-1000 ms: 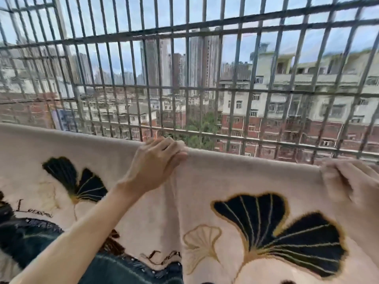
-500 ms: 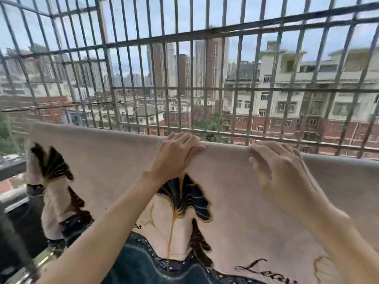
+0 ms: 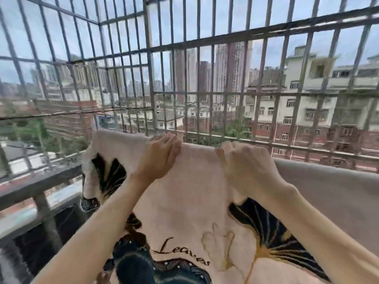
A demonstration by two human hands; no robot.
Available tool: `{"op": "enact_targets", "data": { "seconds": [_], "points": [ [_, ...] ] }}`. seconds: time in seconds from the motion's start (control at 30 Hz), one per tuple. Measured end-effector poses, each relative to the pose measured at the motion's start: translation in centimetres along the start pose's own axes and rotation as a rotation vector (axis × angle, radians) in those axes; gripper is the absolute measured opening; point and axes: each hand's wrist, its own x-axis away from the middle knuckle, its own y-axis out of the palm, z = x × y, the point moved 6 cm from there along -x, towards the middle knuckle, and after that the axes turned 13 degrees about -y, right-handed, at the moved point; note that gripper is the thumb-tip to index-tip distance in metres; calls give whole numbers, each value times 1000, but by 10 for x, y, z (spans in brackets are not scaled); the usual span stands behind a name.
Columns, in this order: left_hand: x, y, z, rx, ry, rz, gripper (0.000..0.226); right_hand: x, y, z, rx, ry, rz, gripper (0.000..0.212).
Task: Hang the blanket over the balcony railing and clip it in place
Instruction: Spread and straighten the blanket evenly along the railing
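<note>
A cream blanket with dark leaf prints and the word "Leaves" hangs over the balcony railing, its top fold running across the middle of the view. My left hand lies on the top fold with fingers bent over the far side. My right hand sits just to its right, fingers curled into the fabric at the fold. The blanket's left end hangs bunched beside the corner. No clip is in view.
A metal security grille rises right behind the railing and turns a corner at the left. The bare concrete rail continues to the left of the blanket. City buildings lie beyond.
The view has swung left, so the blanket's left end and the grille corner now show. My right hand has come left along the fold to sit close beside my left hand.
</note>
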Motion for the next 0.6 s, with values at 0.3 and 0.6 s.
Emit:
{"op": "enact_targets", "data": {
  "seconds": [0.3, 0.6],
  "points": [
    [-16, -21, -113, 69, 19, 58, 32, -133, 53, -99, -53, -109, -10, 24],
    [-15, -40, -218, 36, -57, -8, 24, -192, 72, -135, -256, -78, 35, 23]
  ]
}}
